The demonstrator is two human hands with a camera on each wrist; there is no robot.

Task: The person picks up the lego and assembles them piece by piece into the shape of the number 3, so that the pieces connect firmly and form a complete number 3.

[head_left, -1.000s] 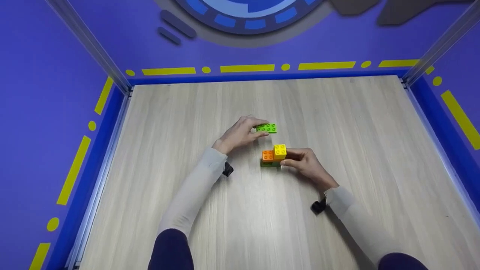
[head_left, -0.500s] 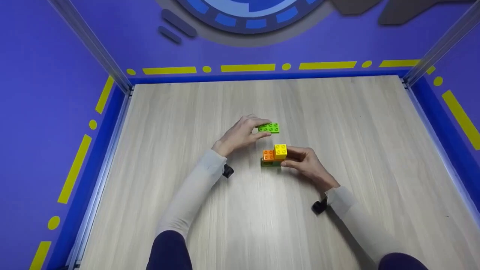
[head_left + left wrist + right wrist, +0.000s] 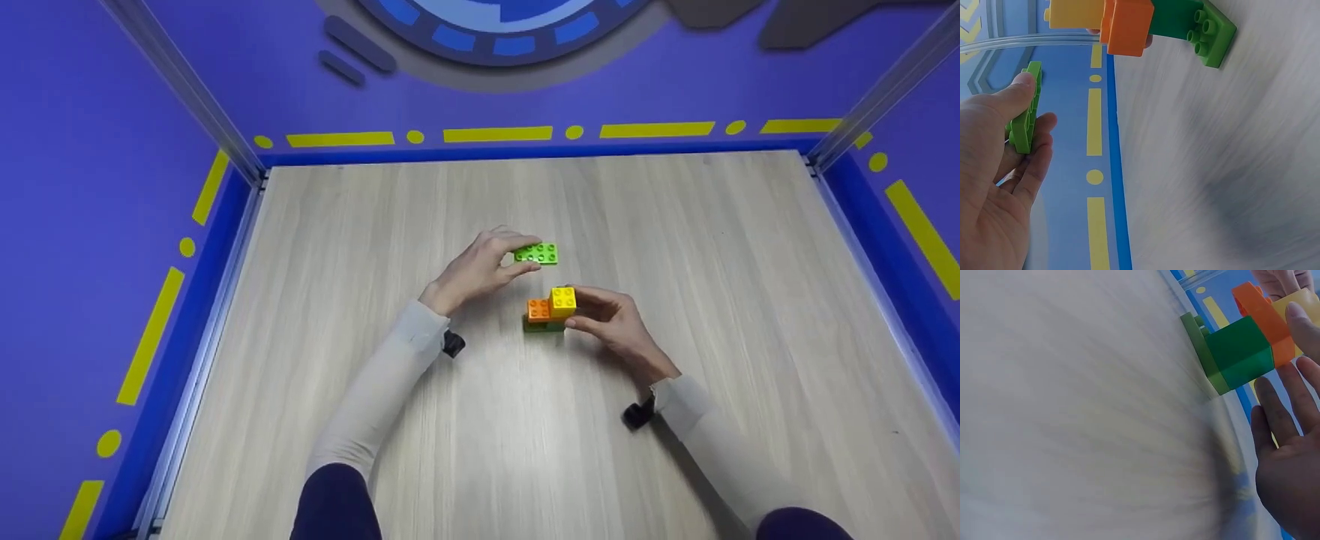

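Note:
My left hand (image 3: pixel 480 266) pinches a flat light-green plate brick (image 3: pixel 537 253) between thumb and fingers, just above the table; the left wrist view shows this plate (image 3: pixel 1024 109) edge-on in my fingers. My right hand (image 3: pixel 611 322) grips a small stack from its right side: a yellow brick (image 3: pixel 562 300) on top, an orange brick (image 3: pixel 537 310) beside it, a dark green brick (image 3: pixel 1239 351) under them and a light-green plate (image 3: pixel 1199 349) at the bottom. The stack stands on the table a little nearer to me than the held plate.
The wooden table (image 3: pixel 525 420) is walled in by purple panels with a blue border (image 3: pixel 525 152) along its far and side edges. Small black wrist mounts (image 3: pixel 453 343) sit on both sleeves.
My right hand has shifted its grip slightly higher on the stack's yellow brick. The left hand and its green plate have barely moved.

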